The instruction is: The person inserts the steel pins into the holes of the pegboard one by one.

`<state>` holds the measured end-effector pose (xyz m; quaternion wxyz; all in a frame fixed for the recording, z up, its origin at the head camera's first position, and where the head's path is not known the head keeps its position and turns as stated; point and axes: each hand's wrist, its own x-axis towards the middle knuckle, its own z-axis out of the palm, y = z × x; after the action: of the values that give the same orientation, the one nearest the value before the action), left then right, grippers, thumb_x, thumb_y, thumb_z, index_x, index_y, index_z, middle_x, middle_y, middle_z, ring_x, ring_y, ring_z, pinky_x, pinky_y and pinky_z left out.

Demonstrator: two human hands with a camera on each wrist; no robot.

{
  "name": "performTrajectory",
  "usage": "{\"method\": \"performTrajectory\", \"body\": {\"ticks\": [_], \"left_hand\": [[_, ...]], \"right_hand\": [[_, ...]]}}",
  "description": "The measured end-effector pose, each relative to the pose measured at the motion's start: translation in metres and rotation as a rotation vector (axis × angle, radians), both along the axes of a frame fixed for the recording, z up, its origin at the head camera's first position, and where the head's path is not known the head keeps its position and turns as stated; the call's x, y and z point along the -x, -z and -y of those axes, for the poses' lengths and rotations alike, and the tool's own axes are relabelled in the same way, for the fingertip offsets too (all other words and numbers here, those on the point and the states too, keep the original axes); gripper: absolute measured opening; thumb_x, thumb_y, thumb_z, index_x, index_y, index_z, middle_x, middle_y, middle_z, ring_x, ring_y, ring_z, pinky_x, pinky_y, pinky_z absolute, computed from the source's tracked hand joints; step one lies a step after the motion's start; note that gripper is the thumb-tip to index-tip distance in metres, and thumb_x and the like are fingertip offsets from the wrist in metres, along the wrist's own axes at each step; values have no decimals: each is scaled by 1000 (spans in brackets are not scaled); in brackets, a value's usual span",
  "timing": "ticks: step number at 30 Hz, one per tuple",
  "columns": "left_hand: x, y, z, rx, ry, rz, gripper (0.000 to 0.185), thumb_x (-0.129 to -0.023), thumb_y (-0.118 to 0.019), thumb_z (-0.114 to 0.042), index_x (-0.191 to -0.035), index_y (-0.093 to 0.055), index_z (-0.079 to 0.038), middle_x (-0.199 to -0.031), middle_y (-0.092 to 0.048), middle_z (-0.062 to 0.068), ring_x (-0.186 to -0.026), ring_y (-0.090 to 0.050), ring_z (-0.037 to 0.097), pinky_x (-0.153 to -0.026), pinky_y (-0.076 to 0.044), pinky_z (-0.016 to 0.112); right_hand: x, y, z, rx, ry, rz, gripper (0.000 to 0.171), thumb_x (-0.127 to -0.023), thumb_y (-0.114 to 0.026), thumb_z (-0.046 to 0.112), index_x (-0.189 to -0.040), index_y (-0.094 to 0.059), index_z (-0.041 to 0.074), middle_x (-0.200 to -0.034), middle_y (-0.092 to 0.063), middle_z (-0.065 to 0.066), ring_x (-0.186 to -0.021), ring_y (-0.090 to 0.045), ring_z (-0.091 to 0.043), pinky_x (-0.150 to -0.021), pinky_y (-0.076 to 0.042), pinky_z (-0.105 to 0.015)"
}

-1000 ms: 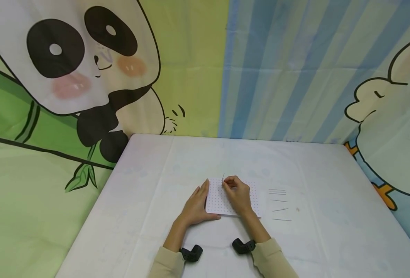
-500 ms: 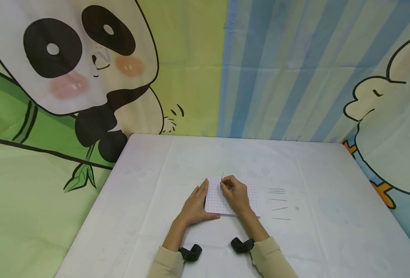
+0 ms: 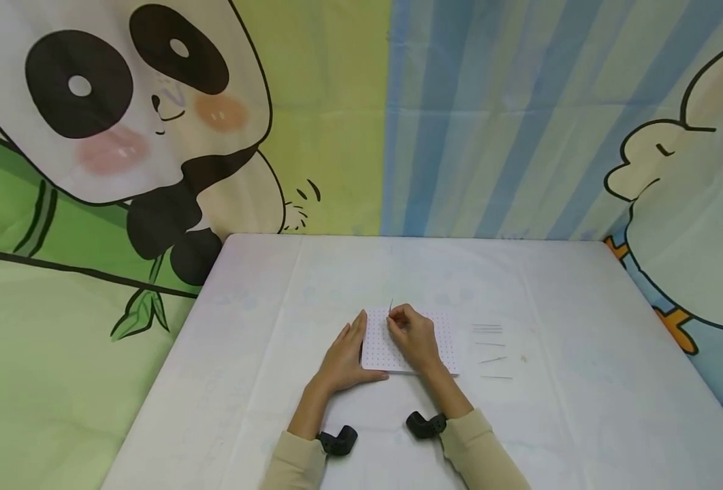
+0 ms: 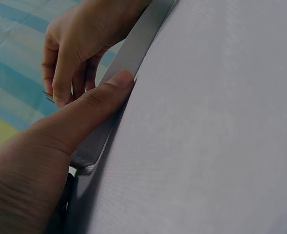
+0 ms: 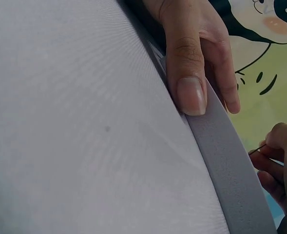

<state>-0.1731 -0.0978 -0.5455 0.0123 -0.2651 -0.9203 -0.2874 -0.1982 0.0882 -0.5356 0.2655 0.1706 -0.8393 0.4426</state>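
Note:
A white foam board [image 3: 378,354] dotted with holes lies flat on the table. My left hand [image 3: 344,357] rests against its left edge, thumb [image 4: 104,95] pressed along the near side and fingers straight. My right hand [image 3: 412,333] is over the board and pinches a thin needle [image 3: 391,306] that stands upright near the far left part. The right wrist view shows the board's edge [image 5: 231,170], the left thumb [image 5: 189,73] and my right fingertips [image 5: 275,156] on the needle. Several more needles [image 3: 487,329] lie on the table right of the board.
The table [image 3: 551,408] is covered with a white cloth and is backed by a cartoon panda and striped curtain [image 3: 153,136]. Black wrist camera mounts [image 3: 337,440] sit on both forearms near the front edge.
The right hand with the needle has shifted slightly left over the board. The left hand stays put. The head view has tilted a little.

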Motion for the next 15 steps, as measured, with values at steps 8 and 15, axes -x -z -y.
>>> {"method": "performTrajectory", "body": {"ticks": [8,15], "left_hand": [[3,-1,-1,1,-13,4,125,-62,-74,-63,-147,-7,0,-153,-11,9,-138,-12,13,-113,-7,28],[2,-1,-1,6,-13,17,125,-61,-74,-62,-147,-8,0,-153,-11,9,-138,-12,13,-113,-7,28]], "right_hand": [[3,-2,0,11,-10,-5,11,-78,-71,4,-85,-62,7,-73,-66,1,-66,-62,-9,-58,-52,-25],[0,-1,-1,33,-11,11,13,-77,-71,2,-86,-62,7,-76,-67,1,-69,-63,-9,-61,-53,-26]]}}
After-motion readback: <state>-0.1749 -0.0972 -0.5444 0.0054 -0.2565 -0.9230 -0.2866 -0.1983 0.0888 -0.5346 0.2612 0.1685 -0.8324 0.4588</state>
